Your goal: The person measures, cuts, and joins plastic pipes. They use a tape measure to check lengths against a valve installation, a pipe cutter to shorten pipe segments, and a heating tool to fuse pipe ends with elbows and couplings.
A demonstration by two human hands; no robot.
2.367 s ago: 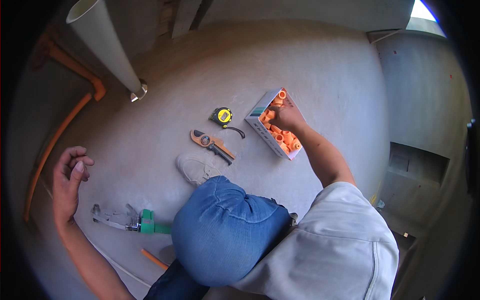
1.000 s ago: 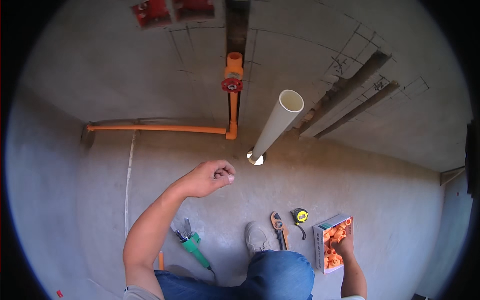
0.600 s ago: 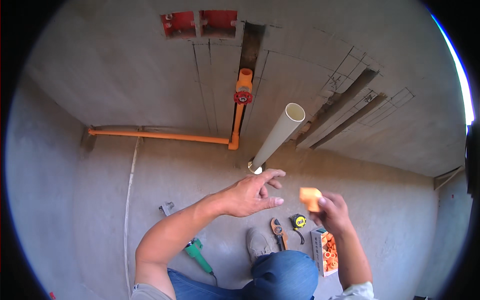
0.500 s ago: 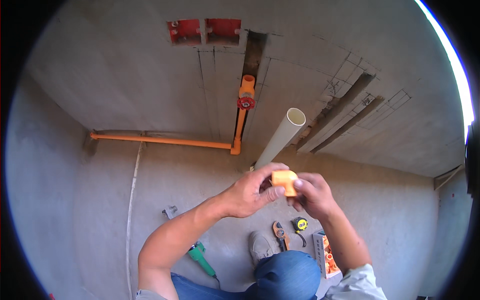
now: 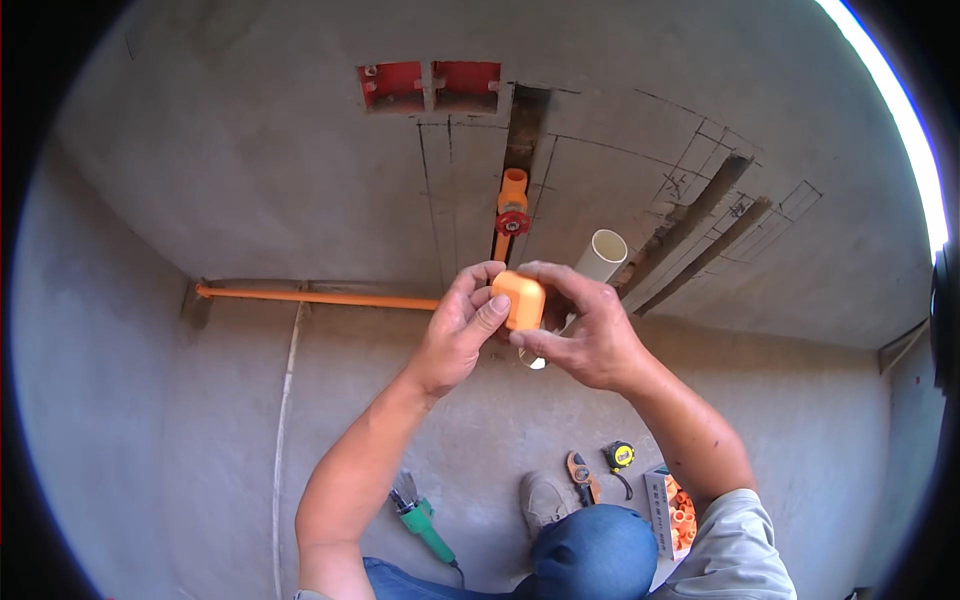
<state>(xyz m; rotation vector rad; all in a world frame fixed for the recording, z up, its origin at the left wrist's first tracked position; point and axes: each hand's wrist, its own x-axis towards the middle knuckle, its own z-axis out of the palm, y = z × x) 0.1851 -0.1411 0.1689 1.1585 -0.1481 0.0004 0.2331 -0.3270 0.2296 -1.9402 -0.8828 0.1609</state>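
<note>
An orange elbow pipe fitting is held up between my two hands, in front of the wall. My left hand grips it from the left, the thumb pressed against its face. On the other side, my right hand has its fingers curled around the fitting's far edge and its thumb below. Just beyond the hands, an orange valve with a red handwheel is set in a wall groove. The lower part of its pipe is hidden behind my hands.
An orange pipe runs along the wall's foot; a pale upright pipe rises behind my right hand. On the floor are a green corded hand tool, a pipe cutter, a tape measure and a box of orange fittings.
Both hands have moved up and left with the elbow fitting, towards the valve. The fitting has been turned, so its rounded back shows now. The view has shifted slightly.
</note>
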